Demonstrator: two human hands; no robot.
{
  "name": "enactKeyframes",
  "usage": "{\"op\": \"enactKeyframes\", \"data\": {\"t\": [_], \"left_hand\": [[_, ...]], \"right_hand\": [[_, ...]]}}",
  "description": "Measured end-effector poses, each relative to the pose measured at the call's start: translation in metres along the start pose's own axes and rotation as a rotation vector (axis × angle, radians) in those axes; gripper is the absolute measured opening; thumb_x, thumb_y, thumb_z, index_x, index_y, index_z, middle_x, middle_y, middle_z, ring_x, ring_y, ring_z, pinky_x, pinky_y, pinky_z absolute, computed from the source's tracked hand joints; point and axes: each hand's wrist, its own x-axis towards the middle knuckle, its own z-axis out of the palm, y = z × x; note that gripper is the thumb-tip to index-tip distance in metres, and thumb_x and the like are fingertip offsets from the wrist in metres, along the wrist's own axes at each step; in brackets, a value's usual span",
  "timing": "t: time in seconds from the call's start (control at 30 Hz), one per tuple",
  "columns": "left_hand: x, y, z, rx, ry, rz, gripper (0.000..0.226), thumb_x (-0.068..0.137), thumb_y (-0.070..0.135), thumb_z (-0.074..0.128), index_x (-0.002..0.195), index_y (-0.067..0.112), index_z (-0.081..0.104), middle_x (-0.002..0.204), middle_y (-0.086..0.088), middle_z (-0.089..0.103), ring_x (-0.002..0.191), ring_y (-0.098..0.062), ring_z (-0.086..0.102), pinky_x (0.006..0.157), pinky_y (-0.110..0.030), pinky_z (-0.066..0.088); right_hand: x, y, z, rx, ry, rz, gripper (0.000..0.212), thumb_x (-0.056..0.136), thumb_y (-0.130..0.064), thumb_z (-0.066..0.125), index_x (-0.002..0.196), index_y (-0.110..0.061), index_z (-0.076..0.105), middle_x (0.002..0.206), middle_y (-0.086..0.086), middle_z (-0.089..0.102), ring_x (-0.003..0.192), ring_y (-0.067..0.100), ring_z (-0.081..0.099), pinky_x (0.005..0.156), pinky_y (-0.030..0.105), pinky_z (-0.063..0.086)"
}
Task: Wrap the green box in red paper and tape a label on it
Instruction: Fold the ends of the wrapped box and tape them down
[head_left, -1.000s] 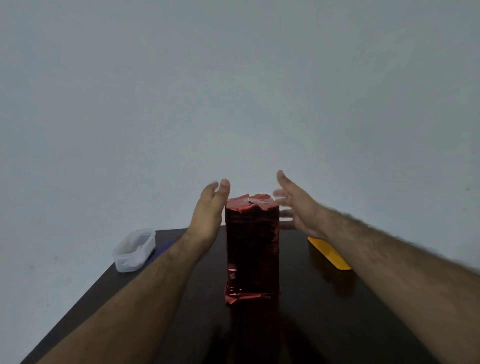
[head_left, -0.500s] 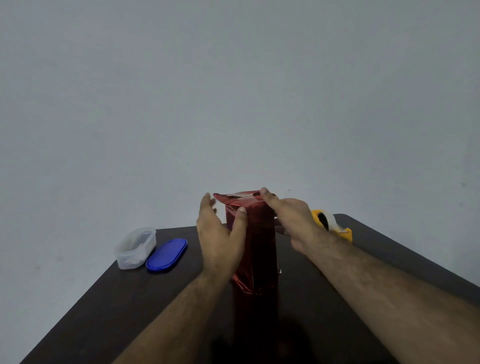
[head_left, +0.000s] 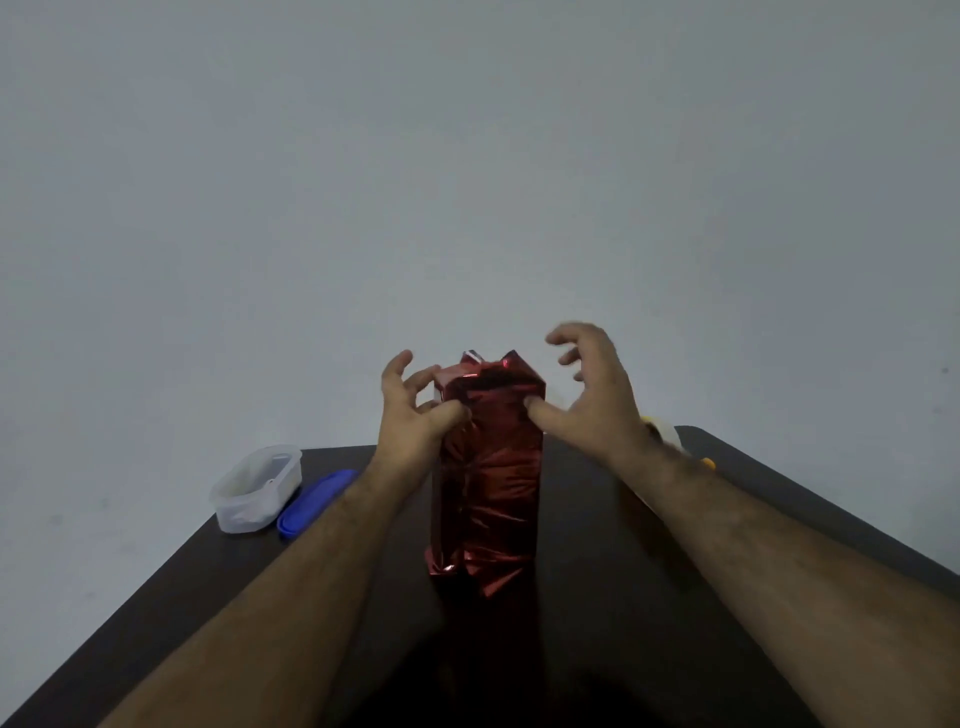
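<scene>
Head camera view, looking down over a dark table (head_left: 597, 649) set against a plain grey wall. A tall box wrapped in shiny red paper (head_left: 485, 478) stands upright at the centre of the frame, its foil crumpled at the top and flaring loosely at the base. The left hand (head_left: 410, 410) sits at the box's upper left side, thumb pressed against the front of the paper, the other fingers spread and curved behind the edge. The right hand (head_left: 592, 400) is at the upper right, thumb tip touching the front corner, its fingers raised, clawed wide and clear of the paper. At centre left lie a clear plastic tub (head_left: 254, 491) and, just beside it, a blue lid (head_left: 314, 501). Behind the right wrist a yellow and white object (head_left: 670, 436) shows, possibly a tape dispenser, mostly hidden.
</scene>
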Motion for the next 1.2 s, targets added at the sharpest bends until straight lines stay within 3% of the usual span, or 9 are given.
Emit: {"op": "enactKeyframes", "data": {"t": [0.1, 0.23, 0.37, 0.53, 0.63, 0.77, 1.0, 1.1, 1.2], "left_hand": [[0.012, -0.01, 0.0, -0.005, -0.051, -0.02, 0.093, 0.074, 0.015, 0.066, 0.157, 0.033, 0.027, 0.142, -0.003, 0.061, 0.126, -0.029, 0.065, 0.086, -0.036, 0.062], [0.01, -0.035, -0.004, 0.102, -0.131, 0.0, 0.115, 0.075, 0.005, 0.071, 0.165, 0.041, 0.008, 0.142, -0.002, 0.059, 0.124, -0.025, 0.067, 0.1, -0.042, 0.059], [0.012, -0.065, -0.02, 0.242, -0.367, 0.006, 0.147, 0.076, -0.01, 0.087, 0.162, 0.05, -0.015, 0.152, -0.002, 0.056, 0.137, -0.025, 0.06, 0.112, -0.058, 0.049], [0.008, -0.064, -0.03, 0.338, -0.434, -0.003, 0.162, 0.068, -0.005, 0.096, 0.157, 0.053, -0.027, 0.151, 0.031, 0.049, 0.143, -0.005, 0.051, 0.116, -0.041, 0.048], [0.007, -0.061, -0.03, 0.415, -0.428, 0.025, 0.167, 0.062, 0.008, 0.103, 0.153, 0.061, -0.027, 0.164, 0.019, 0.035, 0.147, -0.005, 0.046, 0.118, -0.044, 0.046], [0.003, -0.058, -0.022, 0.463, -0.385, 0.013, 0.166, 0.061, 0.02, 0.104, 0.151, 0.064, -0.028, 0.147, 0.039, 0.042, 0.139, -0.001, 0.053, 0.116, -0.039, 0.048], [-0.006, -0.059, 0.013, 0.555, -0.073, 0.07, 0.164, 0.06, 0.041, 0.101, 0.152, 0.055, -0.034, 0.154, 0.022, 0.047, 0.138, -0.003, 0.052, 0.117, -0.036, 0.042], [-0.01, -0.068, 0.023, 0.617, -0.015, 0.093, 0.164, 0.059, 0.045, 0.1, 0.155, 0.051, -0.032, 0.162, 0.017, 0.04, 0.145, -0.007, 0.045, 0.112, -0.03, 0.039], [-0.011, -0.072, 0.024, 0.654, 0.005, 0.081, 0.164, 0.058, 0.047, 0.1, 0.156, 0.049, -0.032, 0.161, 0.014, 0.042, 0.145, -0.009, 0.045, 0.113, -0.032, 0.042]], "right_hand": [[0.032, 0.002, 0.018, 0.163, -0.198, 0.135, 0.034, 0.073, -0.022, 0.088, 0.101, -0.034, 0.074, 0.107, -0.017, 0.072, 0.104, 0.006, 0.066, 0.088, 0.027, 0.047], [0.06, 0.0, 0.038, 0.316, -0.376, 0.146, 0.006, 0.079, -0.013, 0.085, 0.083, -0.011, 0.081, 0.078, 0.003, 0.076, 0.075, 0.013, 0.071, 0.074, 0.031, 0.056], [0.062, 0.008, 0.061, 0.412, -0.282, 0.183, 0.015, 0.078, -0.023, 0.081, 0.082, -0.009, 0.082, 0.078, 0.013, 0.077, 0.073, 0.028, 0.074, 0.073, 0.042, 0.06], [0.061, 0.017, 0.068, 0.51, -0.168, 0.29, 0.032, 0.086, -0.02, 0.081, 0.06, -0.006, 0.067, 0.059, 0.004, 0.06, 0.053, 0.016, 0.054, 0.058, 0.028, 0.043], [0.066, 0.008, 0.056, 0.5, -0.335, 0.352, 0.018, 0.09, -0.016, 0.08, 0.078, -0.003, 0.077, 0.076, 0.01, 0.074, 0.063, 0.016, 0.066, 0.061, 0.027, 0.053], [0.073, 0.002, 0.038, 0.49, -0.428, 0.416, 0.017, 0.098, -0.017, 0.071, 0.089, -0.006, 0.079, 0.08, 0.007, 0.076, 0.069, 0.014, 0.068, 0.066, 0.025, 0.056], [0.073, 0.003, 0.042, 0.434, -0.166, 0.357, 0.015, 0.092, -0.036, 0.079, 0.096, -0.022, 0.077, 0.096, -0.01, 0.077, 0.089, 0.005, 0.07, 0.079, 0.025, 0.053], [0.068, 0.006, 0.03, 0.362, -0.398, 0.208, 0.042, 0.072, -0.043, 0.095, 0.109, -0.033, 0.078, 0.106, -0.014, 0.075, 0.104, 0.001, 0.068, 0.085, 0.023, 0.056], [0.07, 0.013, 0.019, 0.423, -0.545, 0.127, 0.049, 0.068, -0.016, 0.098, 0.113, -0.022, 0.08, 0.105, -0.008, 0.079, 0.103, 0.009, 0.073, 0.088, 0.026, 0.058]]}}
